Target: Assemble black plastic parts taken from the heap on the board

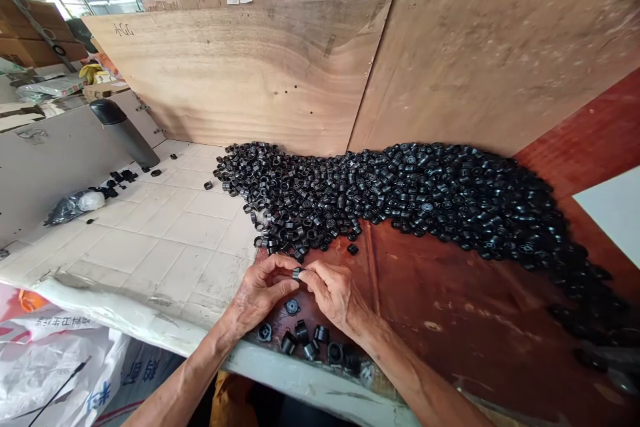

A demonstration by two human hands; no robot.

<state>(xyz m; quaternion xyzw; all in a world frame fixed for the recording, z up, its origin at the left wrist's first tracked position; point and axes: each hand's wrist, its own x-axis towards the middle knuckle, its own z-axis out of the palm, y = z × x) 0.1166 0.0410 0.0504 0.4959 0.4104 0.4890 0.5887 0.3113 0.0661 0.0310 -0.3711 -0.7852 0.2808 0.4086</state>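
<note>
My left hand (260,290) and my right hand (333,293) meet over a reddish-brown board (440,280), their fingertips pinching a small black plastic ring-shaped part (298,273) between them. A single similar part (293,307) lies just below my hands. Several more stand in a loose group (310,345) near the board's front edge. Beyond my fingers spreads a wide heap of black plastic parts (400,200), its nearest edge a short way above my hands.
A white tiled surface (170,233) lies left of the board, with scattered black parts, a dark bottle (124,132) and a plastic bag (75,207) on it. Plywood sheets (250,73) stand behind the heap. White woven sacks (50,360) lie below the front left edge.
</note>
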